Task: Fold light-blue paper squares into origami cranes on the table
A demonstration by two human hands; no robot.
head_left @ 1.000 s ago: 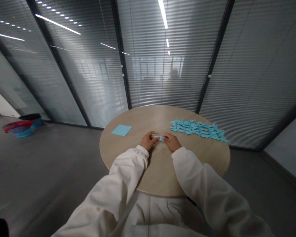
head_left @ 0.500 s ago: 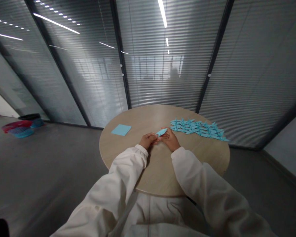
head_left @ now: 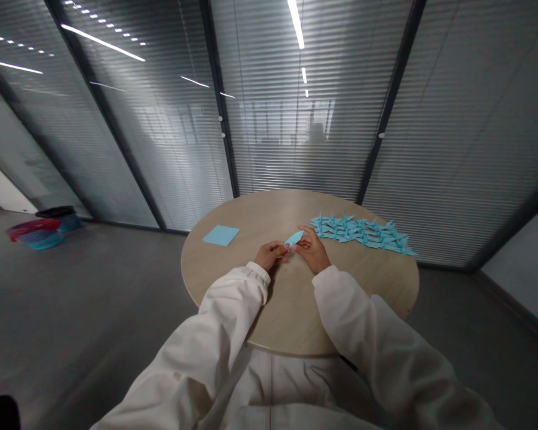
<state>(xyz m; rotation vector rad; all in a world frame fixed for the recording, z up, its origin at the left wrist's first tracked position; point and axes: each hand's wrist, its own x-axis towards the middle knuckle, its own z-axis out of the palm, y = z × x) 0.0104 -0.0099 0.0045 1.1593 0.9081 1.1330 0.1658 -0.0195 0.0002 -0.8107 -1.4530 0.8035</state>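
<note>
A small folded piece of light blue paper (head_left: 295,238), long and pointed like a narrow diamond, is held just above the table between both hands. My left hand (head_left: 271,255) pinches its lower left end. On the other side, my right hand (head_left: 312,251) grips its right edge with the fingers bent around it. Flat on the table to the left lies square blue paper (head_left: 221,235); whether it is one sheet or a stack I cannot tell. Beyond my right hand, several folded blue paper cranes (head_left: 363,233) are packed together in rows.
The round wooden table (head_left: 291,322) has its near edge close to my body. Glass partitions with blinds (head_left: 296,161) stand behind it. On the floor far left are a basket with a red liner (head_left: 36,233) and a dark-rimmed bin (head_left: 65,220).
My right hand's fingers have lifted slightly at the folded paper's upper end. The paper now stands a little steeper. My left hand keeps its pinch, and the cranes and square paper stay put.
</note>
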